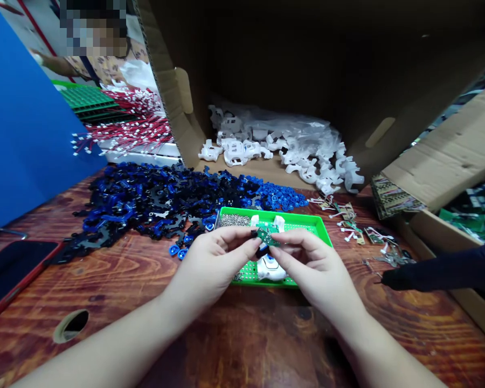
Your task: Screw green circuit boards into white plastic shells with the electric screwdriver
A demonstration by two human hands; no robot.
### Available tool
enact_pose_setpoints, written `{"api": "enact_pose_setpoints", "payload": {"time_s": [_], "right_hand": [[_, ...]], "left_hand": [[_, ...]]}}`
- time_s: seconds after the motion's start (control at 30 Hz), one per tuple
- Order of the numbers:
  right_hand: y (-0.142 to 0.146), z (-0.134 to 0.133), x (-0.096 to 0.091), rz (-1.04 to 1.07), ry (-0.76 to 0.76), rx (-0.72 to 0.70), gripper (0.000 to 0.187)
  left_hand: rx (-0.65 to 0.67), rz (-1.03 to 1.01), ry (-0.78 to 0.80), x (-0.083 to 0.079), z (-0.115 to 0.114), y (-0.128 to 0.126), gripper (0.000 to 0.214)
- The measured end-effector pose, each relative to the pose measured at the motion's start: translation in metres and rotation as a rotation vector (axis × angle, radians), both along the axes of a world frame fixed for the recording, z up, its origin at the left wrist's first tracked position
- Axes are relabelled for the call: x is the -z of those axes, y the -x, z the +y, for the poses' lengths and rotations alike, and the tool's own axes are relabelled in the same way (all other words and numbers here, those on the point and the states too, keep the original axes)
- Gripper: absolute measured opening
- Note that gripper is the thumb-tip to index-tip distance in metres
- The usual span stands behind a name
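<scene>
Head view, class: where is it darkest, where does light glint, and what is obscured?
In the head view, the cardboard box is deeply shadowed inside; in the head view, clear plastic catches pale highlights; in the head view, pixelation obscures part of a person, and detail on the green circuit board is too small to read.

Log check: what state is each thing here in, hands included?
Left hand: pinching the circuit board
Right hand: pinching its other end
Circuit board: held above the green tray
Green tray: on the table, screws inside
Cardboard box: open, white shells heaped inside
Phone: flat, dark face up
</scene>
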State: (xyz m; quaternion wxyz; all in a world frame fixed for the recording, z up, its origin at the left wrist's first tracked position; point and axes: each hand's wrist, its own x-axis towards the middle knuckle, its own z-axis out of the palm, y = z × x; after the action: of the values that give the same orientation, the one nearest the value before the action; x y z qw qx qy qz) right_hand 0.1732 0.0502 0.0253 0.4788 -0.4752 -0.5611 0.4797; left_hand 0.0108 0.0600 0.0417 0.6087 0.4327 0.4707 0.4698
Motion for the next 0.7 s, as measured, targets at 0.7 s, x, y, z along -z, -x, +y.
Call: {"api": "enact_pose_setpoints", "payload": {"time_s": [0.7], "right_hand": [[0.013, -0.005, 0.014, -0.240, -0.299, 0.083, 0.034]], "left_hand": [[-0.050, -0.352, 0.166, 0.010, 0.000, -0.005, 0.015]]}}
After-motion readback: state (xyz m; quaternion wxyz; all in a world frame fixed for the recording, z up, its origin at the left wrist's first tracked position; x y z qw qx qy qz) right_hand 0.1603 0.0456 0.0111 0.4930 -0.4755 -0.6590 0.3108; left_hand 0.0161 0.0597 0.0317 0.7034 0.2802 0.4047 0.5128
